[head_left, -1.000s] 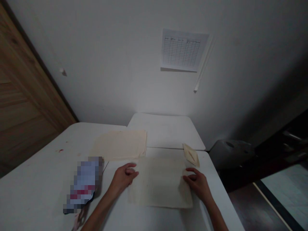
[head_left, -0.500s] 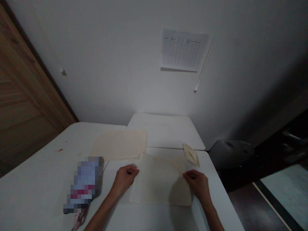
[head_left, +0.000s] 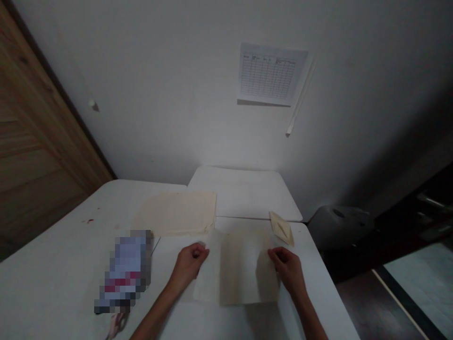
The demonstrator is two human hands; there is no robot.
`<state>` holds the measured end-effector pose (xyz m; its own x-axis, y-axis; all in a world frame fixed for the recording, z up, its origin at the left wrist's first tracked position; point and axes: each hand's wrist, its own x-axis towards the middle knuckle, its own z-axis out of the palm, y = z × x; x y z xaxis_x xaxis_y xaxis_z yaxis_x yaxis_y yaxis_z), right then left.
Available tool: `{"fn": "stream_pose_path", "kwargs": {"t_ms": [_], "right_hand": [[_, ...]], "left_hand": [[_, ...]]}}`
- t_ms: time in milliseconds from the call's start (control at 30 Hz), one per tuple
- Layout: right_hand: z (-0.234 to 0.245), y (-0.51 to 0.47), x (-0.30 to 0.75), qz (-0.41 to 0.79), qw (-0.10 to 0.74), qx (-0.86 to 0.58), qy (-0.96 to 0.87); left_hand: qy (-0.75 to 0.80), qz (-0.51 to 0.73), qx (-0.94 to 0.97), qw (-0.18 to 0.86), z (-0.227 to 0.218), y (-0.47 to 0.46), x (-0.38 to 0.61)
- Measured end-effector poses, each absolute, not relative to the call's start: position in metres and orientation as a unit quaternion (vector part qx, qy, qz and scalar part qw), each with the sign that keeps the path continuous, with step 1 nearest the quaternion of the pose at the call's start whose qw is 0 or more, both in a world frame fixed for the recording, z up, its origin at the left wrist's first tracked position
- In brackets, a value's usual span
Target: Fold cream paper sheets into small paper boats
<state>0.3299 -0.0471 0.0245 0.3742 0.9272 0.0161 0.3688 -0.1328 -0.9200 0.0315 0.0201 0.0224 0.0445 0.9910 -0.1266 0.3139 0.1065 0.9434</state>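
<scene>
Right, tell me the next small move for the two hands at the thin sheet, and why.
I'd probably ease the left hand and right hand slightly apart to draw the thin sheet flatter. They sit at its opposite side edges, thumbs and fingers closed, and uneven bands of shade run down it, which suggests it bows.

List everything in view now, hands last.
Thin sheet: 1, off-white, front centre
Sheet pile: 1, cream, back left
Folded piece: 1, beige, right
Blurred object: 1, blue-grey, left
Strap: 1, pinkish, front left
Tabletops: several, white, foreground
Chart: 1, white, on wall
Strip: 1, white, beside chart
Wood panel: 1, brown, far left
Container: 1, grey, right
Surface: 1, pale, lower right
Left hand: 1, bare, sheet's left
Right hand: 1, bare, sheet's right
</scene>
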Motion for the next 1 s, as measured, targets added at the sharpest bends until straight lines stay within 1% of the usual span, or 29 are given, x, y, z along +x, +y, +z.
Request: {"fn": "stream_pose_path", "kwargs": {"t_ms": [67,233,333,467,633,700,833,1000], "right_hand": [[0.026,-0.049,0.331,0.282,0.446,-0.702,-0.479],[0.032,-0.052,0.331,0.177,0.38,-0.752,-0.509],[0.035,-0.053,0.33,0.159,0.369,-0.76,-0.51],[0.036,-0.051,0.325,0.2,0.402,-0.736,-0.506],[0.036,-0.046,0.309,0.362,0.474,-0.637,-0.489],[0.036,-0.045,0.302,0.396,0.489,-0.591,-0.505],[0.031,-0.049,0.292,0.369,0.511,-0.529,-0.568],[0.016,-0.052,0.283,0.276,0.508,-0.495,-0.648]], "left_hand": [[0.588,0.376,0.556,0.45,0.024,0.02,0.03],[0.591,0.4,0.569,0.409,0.032,0.022,0.026],[0.591,0.409,0.577,0.388,0.033,0.022,0.025],[0.582,0.407,0.558,0.429,0.032,0.02,0.03],[0.56,0.4,0.537,0.489,0.025,0.014,0.044],[0.552,0.401,0.535,0.498,0.02,0.012,0.049],[0.55,0.401,0.533,0.503,0.01,0.011,0.054],[0.545,0.382,0.542,0.513,0.006,0.011,0.056]]}}
